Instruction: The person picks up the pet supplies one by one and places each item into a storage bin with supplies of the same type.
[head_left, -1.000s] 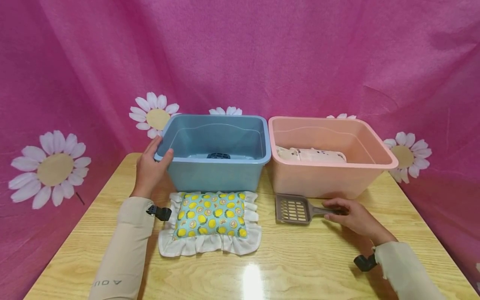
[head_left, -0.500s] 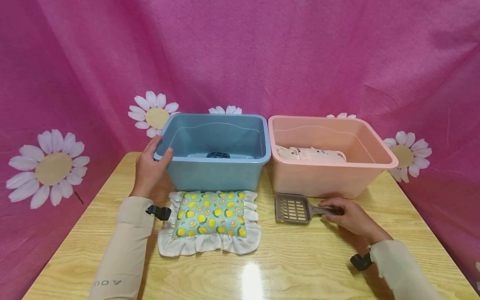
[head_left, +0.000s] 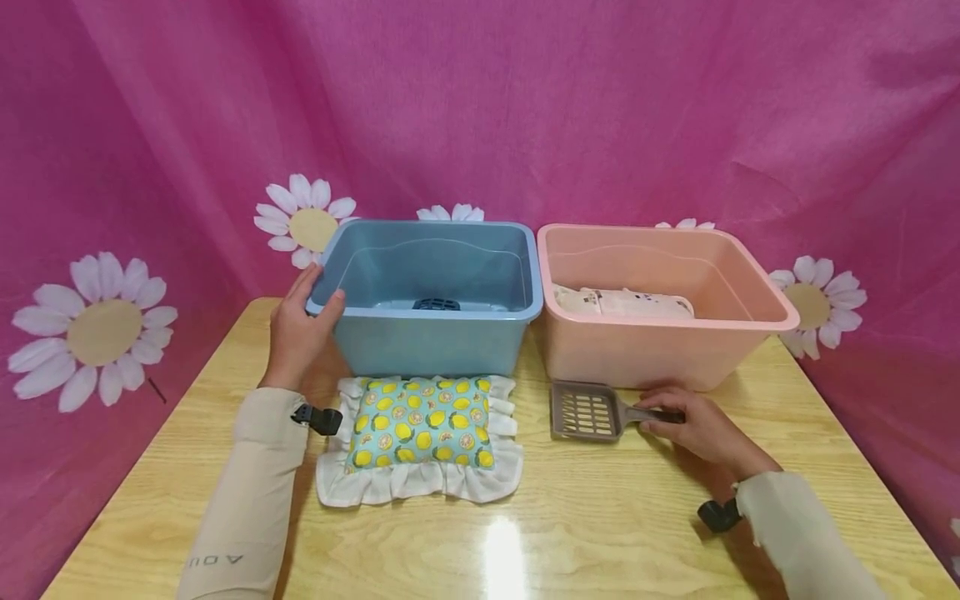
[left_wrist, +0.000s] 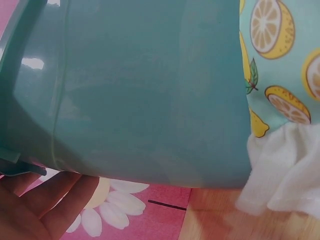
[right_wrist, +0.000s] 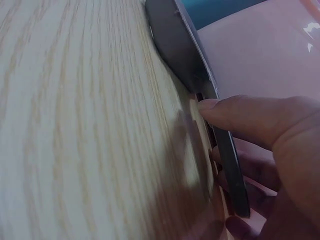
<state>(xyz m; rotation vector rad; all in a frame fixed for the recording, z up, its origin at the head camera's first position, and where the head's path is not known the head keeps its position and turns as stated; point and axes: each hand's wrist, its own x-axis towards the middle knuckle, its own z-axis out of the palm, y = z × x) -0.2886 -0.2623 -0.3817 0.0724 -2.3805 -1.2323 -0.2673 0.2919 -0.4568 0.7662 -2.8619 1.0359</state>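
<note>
My left hand (head_left: 298, 329) holds the near left corner of a blue plastic bin (head_left: 431, 346), thumb at the front rim and fingers along the side. In the left wrist view, the fingers (left_wrist: 62, 197) lie against the bin's outer wall. A brown slotted litter scoop (head_left: 588, 412) lies on the table before the pink bin. Its handle (right_wrist: 231, 172) is pinched by my right hand (head_left: 697, 425), thumb on one side and fingers on the other. Inside the blue bin sits a dark slotted object (head_left: 437, 305), partly hidden.
A ruffled lemon-print cushion (head_left: 423, 425) lies before the blue bin. The pink bin (head_left: 637, 354) stands beside it, holding a cream patterned item (head_left: 626, 303). Both stand on a wooden table (head_left: 420, 550), with a pink flowered cloth (head_left: 480, 108) behind and at the sides.
The right hand has slid slightly left along the scoop's handle, toward its head. My left hand keeps its place on the blue bin. The whole view has shifted slightly upward.
</note>
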